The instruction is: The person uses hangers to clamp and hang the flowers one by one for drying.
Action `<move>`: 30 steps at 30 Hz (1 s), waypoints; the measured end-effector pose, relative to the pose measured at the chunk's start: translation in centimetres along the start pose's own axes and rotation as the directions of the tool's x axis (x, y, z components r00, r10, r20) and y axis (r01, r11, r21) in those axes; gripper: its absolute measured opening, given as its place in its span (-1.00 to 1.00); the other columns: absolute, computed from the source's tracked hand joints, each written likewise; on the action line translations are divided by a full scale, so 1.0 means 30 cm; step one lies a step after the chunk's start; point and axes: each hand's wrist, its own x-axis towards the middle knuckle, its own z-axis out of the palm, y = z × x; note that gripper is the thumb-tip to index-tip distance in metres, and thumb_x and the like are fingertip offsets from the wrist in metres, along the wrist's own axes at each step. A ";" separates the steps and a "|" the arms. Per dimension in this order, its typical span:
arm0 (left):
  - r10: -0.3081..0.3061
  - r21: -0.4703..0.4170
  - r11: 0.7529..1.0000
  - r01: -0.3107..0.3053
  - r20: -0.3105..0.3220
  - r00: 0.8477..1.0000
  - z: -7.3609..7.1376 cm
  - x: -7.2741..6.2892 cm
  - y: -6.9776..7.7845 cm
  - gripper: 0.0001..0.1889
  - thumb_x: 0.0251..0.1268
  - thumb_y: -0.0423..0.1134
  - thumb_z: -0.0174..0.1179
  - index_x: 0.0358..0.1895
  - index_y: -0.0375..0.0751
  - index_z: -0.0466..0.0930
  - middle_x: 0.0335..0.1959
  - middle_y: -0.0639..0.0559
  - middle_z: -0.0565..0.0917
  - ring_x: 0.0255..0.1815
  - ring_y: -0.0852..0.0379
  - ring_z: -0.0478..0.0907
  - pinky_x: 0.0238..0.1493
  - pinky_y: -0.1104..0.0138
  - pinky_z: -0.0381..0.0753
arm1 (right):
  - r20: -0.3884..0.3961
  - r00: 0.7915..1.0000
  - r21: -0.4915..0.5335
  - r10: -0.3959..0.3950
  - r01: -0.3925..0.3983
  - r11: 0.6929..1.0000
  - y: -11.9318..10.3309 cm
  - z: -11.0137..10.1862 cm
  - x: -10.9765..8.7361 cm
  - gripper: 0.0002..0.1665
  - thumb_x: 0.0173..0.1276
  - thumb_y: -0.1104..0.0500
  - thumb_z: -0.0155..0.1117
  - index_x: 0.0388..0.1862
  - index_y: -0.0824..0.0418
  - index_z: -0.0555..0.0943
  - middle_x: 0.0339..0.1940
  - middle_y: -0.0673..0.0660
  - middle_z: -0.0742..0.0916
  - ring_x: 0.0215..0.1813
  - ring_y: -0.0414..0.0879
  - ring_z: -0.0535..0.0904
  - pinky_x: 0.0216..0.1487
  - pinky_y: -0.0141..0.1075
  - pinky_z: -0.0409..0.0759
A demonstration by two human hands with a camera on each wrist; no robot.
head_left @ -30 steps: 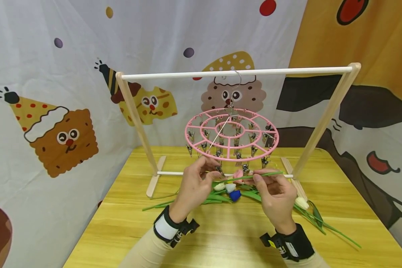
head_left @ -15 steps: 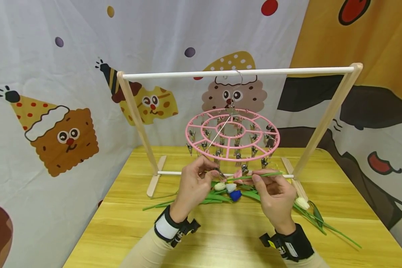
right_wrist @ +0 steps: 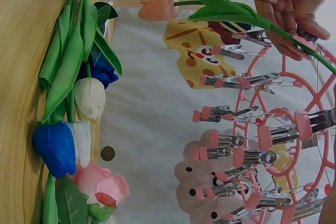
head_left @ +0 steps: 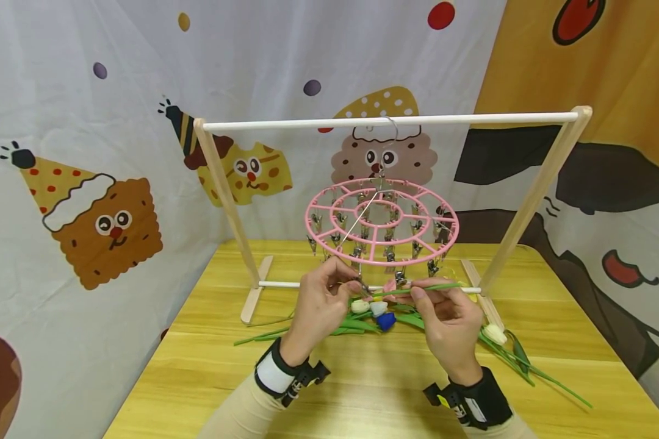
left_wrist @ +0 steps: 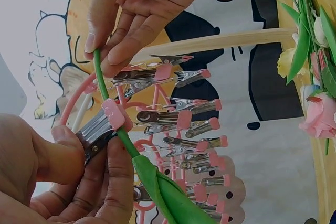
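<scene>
My left hand (head_left: 321, 299) pinches the metal handles of a clip (left_wrist: 100, 127) hanging from the pink round clip hanger (head_left: 374, 263). In the left wrist view, the clip's pink tips lie around the green stem of an artificial tulip (left_wrist: 170, 192). My right hand (head_left: 451, 323) pinches that stem (head_left: 438, 287) near its end, between thumb and fingers. The tulip's peach head (right_wrist: 158, 6) points sideways to the left in the right wrist view, where the left hand (right_wrist: 289, 11) also shows. How firmly the clip bites the stem cannot be told.
The hanger hooks over the white rail (head_left: 285, 124) of a wooden stand (head_left: 225, 201), with several other clips dangling. Blue (head_left: 386, 321) and white (head_left: 360, 306) tulips and a pink rose (left_wrist: 319, 116) lie on the table (head_left: 373, 390). Another white tulip (head_left: 495, 333) lies at the right.
The right hand has shifted slightly left with the stem. The left hand has stayed nearly in place, its clip lowered a little onto the stem.
</scene>
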 end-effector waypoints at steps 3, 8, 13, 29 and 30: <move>-0.007 0.000 1.000 0.007 0.009 1.000 0.000 -0.002 0.001 -0.85 0.62 -0.52 0.34 -0.07 -0.17 0.79 -0.18 -0.13 0.91 -0.30 0.26 0.80 -0.43 0.48 0.54 | 0.004 1.000 0.015 -0.005 0.005 1.000 -0.001 0.001 0.001 -0.83 0.48 0.75 0.27 0.01 0.84 0.63 -0.08 0.22 0.97 -0.09 -0.13 1.00 -0.04 -0.34 0.93; -0.030 -0.001 1.000 0.030 0.043 0.999 -0.001 -0.004 0.003 -0.84 0.61 -0.55 0.29 0.03 -0.29 0.79 -0.12 -0.15 0.90 -0.22 0.18 0.84 -0.33 0.45 0.69 | 0.008 1.000 0.036 -0.003 0.003 0.999 -0.003 0.003 0.002 -0.83 0.49 0.76 0.25 0.02 0.85 0.61 -0.09 0.25 0.97 -0.09 -0.12 1.00 -0.03 -0.32 0.94; -0.073 0.011 0.997 0.072 0.084 0.994 -0.004 -0.010 0.010 -0.83 0.64 -0.54 0.29 0.11 -0.33 0.78 -0.08 -0.20 0.87 -0.13 0.11 0.84 -0.13 0.40 0.82 | 0.020 1.000 0.038 0.003 -0.004 0.999 -0.003 0.001 -0.005 -0.81 0.49 0.76 0.24 0.04 0.84 0.62 -0.07 0.23 0.98 -0.10 -0.12 1.00 -0.05 -0.33 0.93; -0.085 0.083 0.994 0.072 0.167 0.982 -0.025 -0.014 0.008 -0.79 0.81 -0.27 0.31 0.31 -0.17 0.76 0.06 -0.12 0.87 -0.02 0.06 0.84 -0.08 0.42 0.74 | 0.056 0.998 0.082 -0.001 -0.004 0.997 -0.004 0.003 -0.014 -0.80 0.53 0.76 0.20 0.07 0.85 0.61 0.05 0.29 0.94 -0.01 -0.09 1.00 0.00 -0.27 0.95; -0.085 0.086 0.994 0.071 0.170 0.982 -0.027 -0.014 0.006 -0.78 0.81 -0.26 0.31 0.32 -0.16 0.76 0.07 -0.12 0.87 -0.02 0.06 0.84 -0.07 0.42 0.74 | 0.060 0.998 0.083 -0.001 -0.004 0.997 -0.003 0.003 -0.014 -0.80 0.53 0.76 0.21 0.08 0.85 0.61 0.06 0.30 0.94 -0.01 -0.08 1.00 0.01 -0.26 0.95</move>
